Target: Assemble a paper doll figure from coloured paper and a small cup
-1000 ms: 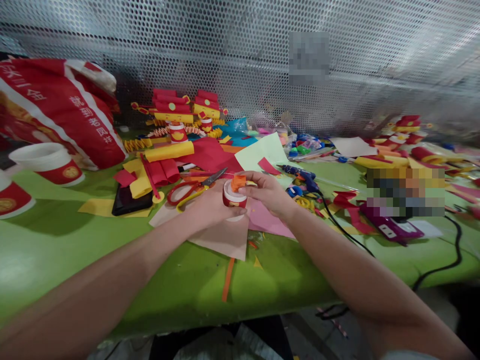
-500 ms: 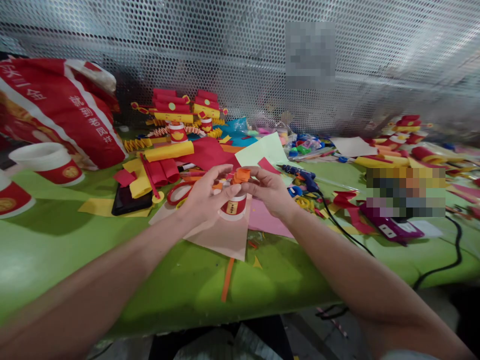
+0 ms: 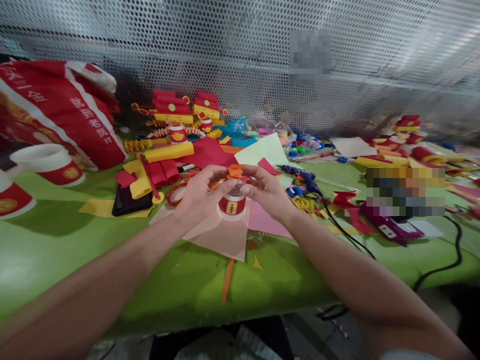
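Perforated metal backdrop (image 3: 217, 45) | hands (image 3: 200, 194) – pinching folded orange paper (image 3: 235, 171) | round red-white cup (image 3: 231, 206) below

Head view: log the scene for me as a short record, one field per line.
left hand: fingertips at the orange paper, exact grip unclear
right hand: facing the left hand, fingertips also at the orange paper
small cup: red and white, below the fingers
left side: black phone, partly covered
right side: blue glue gun
behind: red-hatted paper figures
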Motion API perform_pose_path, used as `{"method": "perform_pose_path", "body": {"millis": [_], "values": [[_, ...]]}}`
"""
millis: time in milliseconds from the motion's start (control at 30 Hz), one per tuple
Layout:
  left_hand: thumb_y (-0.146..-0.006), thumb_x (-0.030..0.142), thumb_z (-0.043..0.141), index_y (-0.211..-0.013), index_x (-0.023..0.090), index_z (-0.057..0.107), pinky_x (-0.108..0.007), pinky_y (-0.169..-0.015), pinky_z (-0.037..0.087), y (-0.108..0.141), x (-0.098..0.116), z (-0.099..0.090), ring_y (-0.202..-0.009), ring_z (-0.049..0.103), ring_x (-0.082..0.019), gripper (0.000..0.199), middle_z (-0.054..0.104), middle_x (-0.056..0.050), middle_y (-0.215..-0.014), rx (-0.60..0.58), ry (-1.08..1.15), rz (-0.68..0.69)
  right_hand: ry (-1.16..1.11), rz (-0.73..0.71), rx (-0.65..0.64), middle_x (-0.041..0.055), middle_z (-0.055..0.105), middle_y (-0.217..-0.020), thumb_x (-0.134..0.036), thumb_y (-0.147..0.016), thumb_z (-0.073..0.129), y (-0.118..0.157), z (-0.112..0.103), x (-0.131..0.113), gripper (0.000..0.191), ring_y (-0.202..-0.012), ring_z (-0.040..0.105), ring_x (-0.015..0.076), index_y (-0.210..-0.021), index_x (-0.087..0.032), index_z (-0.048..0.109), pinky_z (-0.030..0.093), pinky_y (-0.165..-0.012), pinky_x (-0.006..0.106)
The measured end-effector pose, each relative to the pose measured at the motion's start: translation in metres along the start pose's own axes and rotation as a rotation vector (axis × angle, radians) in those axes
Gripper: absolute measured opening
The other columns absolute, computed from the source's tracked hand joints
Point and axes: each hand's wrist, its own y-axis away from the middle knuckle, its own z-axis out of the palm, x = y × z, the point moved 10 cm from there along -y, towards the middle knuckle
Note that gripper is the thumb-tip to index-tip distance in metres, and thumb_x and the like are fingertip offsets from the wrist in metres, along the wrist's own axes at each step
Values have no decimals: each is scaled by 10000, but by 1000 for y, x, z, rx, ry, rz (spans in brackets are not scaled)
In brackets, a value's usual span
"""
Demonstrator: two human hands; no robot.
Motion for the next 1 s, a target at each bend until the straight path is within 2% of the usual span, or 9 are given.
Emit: {"method": "perform_pose_path", "body": {"millis": [133, 300, 467, 567, 633, 767, 867, 933, 1000], "values": [[-678, 397, 686, -850, 183, 571, -254, -690, 495, -5, -6, -18, -776, 620, -146, 299, 662, -42, -881, 150, 48, -18, 319, 6, -73, 113, 476, -1320, -360, -518, 784, 0, 6, -1, 771, -1222, 431, 270, -1210, -205, 484, 340, -1013, 439], [-680, 398, 683, -855, 162, 562, -249, -673, 488, -7, -9, -29, -765, 609, -137, 318, 646, -41, -871, 234, 57, -9, 411, 69, -133, 97, 578, -1188, -285, -577, 735, 2, 20, 17, 774, -1068, 558, 254, -1275, -201, 414, 421, -930, 438], [-674, 418, 682, -869, 165, 559, -244, -678, 480, -4, -9, -31, -780, 603, -135, 342, 639, -40, -889, 267, 123, -12, 447, -108, 255, 125, 513, -1240, -372, -617, 709, 0, -20, -3, 779, -1179, 463, 282, -1297, -191, 376, 390, -970, 435], [-648, 414, 702, -847, 164, 559, -239, -655, 474, -3, -12, -24, -742, 597, -129, 350, 634, -34, -852, 229, 130, -55, 519, -110, 413, 153, 458, -1292, -443, -642, 679, -1, -41, -2, 808, -1223, 410, 311, -1323, -189, 326, 356, -990, 484], [-646, 399, 705, -839, 164, 557, -242, -632, 473, -3, -16, -16, -696, 590, -123, 338, 629, -24, -802, 169, 146, -91, 556, -95, 441, 161, 433, -1317, -459, -628, 686, -5, -46, 6, 835, -1229, 397, 328, -1328, -192, 317, 336, -997, 512], [-656, 354, 701, -825, 164, 553, -234, -577, 463, -1, -24, -6, -615, 567, -107, 294, 607, -2, -721, 102, 153, -136, 543, -53, 404, 180, 417, -1327, -456, -650, 668, -15, -47, 30, 837, -1186, 438, 341, -1347, -187, 290, 395, -935, 523], [-666, 348, 687, -817, 167, 545, -230, -542, 457, -1, -29, -2, -579, 553, -103, 275, 589, 8, -687, 67, 172, -170, 446, -13, 344, 194, 344, -1378, -431, -708, 613, -20, -46, 46, 806, -1017, 556, 295, -1377, -202, 226, 496, -784, 468], [-667, 348, 681, -806, 168, 543, -234, -538, 456, 0, -31, 0, -574, 552, -106, 267, 585, 9, -678, 54, 170, -190, 394, -34, 320, 188, 334, -1383, -397, -730, 589, -20, -45, 45, 746, -948, 581, 253, -1367, -208, 250, 515, -731, 422], [-660, 346, 683, -801, 167, 543, -242, -549, 456, 0, -30, 0, -584, 555, -111, 267, 590, 5, -687, 54, 140, -197, 396, -105, 338, 163, 384, -1352, -359, -727, 593, -17, -46, 32, 628, -956, 572, 228, -1295, -213, 370, 506, -754, 397]]}}
